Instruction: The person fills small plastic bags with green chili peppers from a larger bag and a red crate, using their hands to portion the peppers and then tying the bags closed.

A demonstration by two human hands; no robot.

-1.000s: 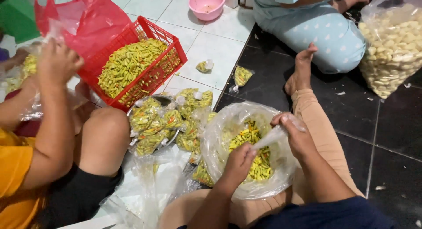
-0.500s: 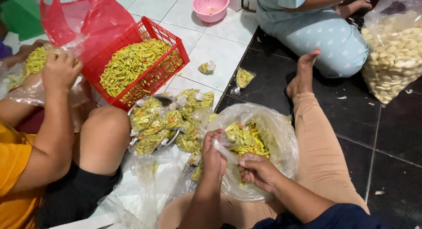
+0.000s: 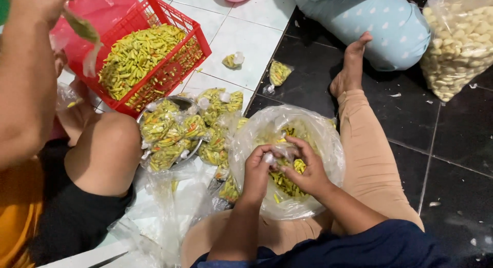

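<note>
Left hand (image 3: 258, 168): closed, pinching the twisted neck of a small clear bag (image 3: 271, 157).
Right hand (image 3: 303, 165): fingers curled on the same neck.
Small bag: over the large chilli bag (image 3: 328, 144) in the lap.
Red basket (image 3: 197, 42): at 10 o'clock.

Both hands now meet over the big clear bag (image 3: 328, 144) of chillies. 1 s ago the right hand (image 3: 307, 168) was up at the bag's far edge, left hand (image 3: 258, 170) lower; now they're together, fingers pinching a small bit of clear plastic (image 3: 269, 157) btwn them. Co-worker's arm (image 3: 25, 78) at left has lifted higher, a small filled packet (image 3: 82, 29) dangling over the red basket (image 3: 197, 42). Camera view sits closer and lower.
</note>
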